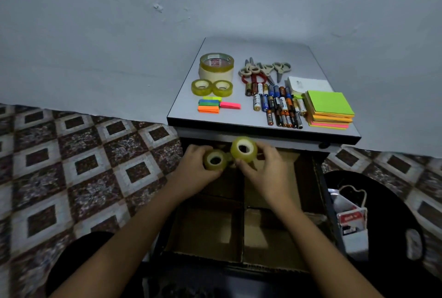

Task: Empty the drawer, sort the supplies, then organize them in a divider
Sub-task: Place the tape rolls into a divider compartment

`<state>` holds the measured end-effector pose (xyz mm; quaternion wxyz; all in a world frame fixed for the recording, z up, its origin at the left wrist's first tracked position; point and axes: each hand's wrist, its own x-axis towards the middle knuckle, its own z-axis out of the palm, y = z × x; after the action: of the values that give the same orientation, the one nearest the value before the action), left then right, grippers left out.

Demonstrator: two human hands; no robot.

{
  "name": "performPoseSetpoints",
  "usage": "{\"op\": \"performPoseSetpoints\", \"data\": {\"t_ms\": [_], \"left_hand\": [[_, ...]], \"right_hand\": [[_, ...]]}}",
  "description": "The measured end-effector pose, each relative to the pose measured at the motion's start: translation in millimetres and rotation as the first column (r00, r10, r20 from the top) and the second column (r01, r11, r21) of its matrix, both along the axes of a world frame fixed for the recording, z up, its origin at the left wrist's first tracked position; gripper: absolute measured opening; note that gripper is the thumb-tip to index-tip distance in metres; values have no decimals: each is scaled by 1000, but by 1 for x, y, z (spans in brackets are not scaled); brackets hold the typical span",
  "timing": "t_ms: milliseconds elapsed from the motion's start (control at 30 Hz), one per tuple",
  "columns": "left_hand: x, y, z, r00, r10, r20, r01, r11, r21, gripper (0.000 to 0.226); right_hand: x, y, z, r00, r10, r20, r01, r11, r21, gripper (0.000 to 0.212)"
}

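Tape rolls (215, 160) (244, 149), gripped by left hand (196, 166) and right hand (265, 168), hover over the divider (240, 226) below the tabletop edge (263, 130)

You see the left tape roll (207, 160) and right tape roll (252, 150) translucent yellow, the divider (205, 226) brown, the floor (83, 166) in brown-and-white diamond tiles, the sticky notes (330, 104) green over orange and pink.

Dim light is catching the bench (239, 120); below it the drawer (319, 182) is sitting in shadow; the floor (71, 166) left of it is bowing.
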<state>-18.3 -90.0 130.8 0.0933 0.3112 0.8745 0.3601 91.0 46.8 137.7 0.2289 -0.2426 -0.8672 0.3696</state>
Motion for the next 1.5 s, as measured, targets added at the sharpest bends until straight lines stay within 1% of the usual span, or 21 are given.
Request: {"op": "performPoseSetpoints", "data": {"t_ms": [133, 233, 300, 400, 567, 733, 900, 1033, 1133, 1267, 1333, 1400, 1500], "left_hand": [[-5, 18, -28, 997, -45, 70, 49, 997, -66, 50], [-15, 35, -38, 989, -85, 118, 100, 986, -132, 41], [-21, 47, -43, 984, -103, 148, 126, 980, -155, 38], [-30, 61, -49, 978, -116, 172, 146, 973, -178, 38], [-30, 74, -56, 978, -104, 180, 134, 977, -167, 27], [-33, 76, -62, 984, -75, 163, 99, 985, -143, 32], [-33, 72, -57, 981, -117, 152, 138, 981, -138, 38], [-32, 54, -47, 982, -139, 126, 149, 986, -80, 45], [-20, 25, -35, 995, -91, 31, 93, 993, -72, 46], [-1, -21, -27, 993, 53, -104, -42, 993, 107, 31], [3, -35, -34, 981, 136, -139, -115, 982, 148, 31], [5, -41, -42, 977, 171, -125, -155, 980, 124, 37], [5, -40, -54, 982, 187, 9, -187, 982, 29, 51]], "right_hand": [[17, -6, -39, 998, -69, 7, 69, 997, -39, 52], [19, -5, -48, 991, -131, 13, 132, 990, -53, 55], [18, -4, -50, 990, -140, 28, 141, 989, -38, 56], [17, -3, -50, 990, -136, 46, 137, 990, -30, 56], [17, -2, -52, 988, -147, 56, 149, 988, -32, 57], [17, -2, -51, 989, -143, 47, 145, 988, -48, 56], [17, -2, -49, 990, -136, 36, 138, 989, -59, 56], [16, -3, -46, 992, -121, 19, 122, 991, -61, 56], [8, -4, -40, 995, -97, 31, 99, 992, -74, 57], [-11, -12, -32, 995, -3, 103, 12, 996, -87, 55], [-24, -16, -30, 988, 75, 137, -65, 995, -76, 50], [-40, -19, -32, 972, 135, 193, -126, 990, -59, 45], [-62, -24, -40, 959, 170, 228, -163, 985, -51, 40]]}}
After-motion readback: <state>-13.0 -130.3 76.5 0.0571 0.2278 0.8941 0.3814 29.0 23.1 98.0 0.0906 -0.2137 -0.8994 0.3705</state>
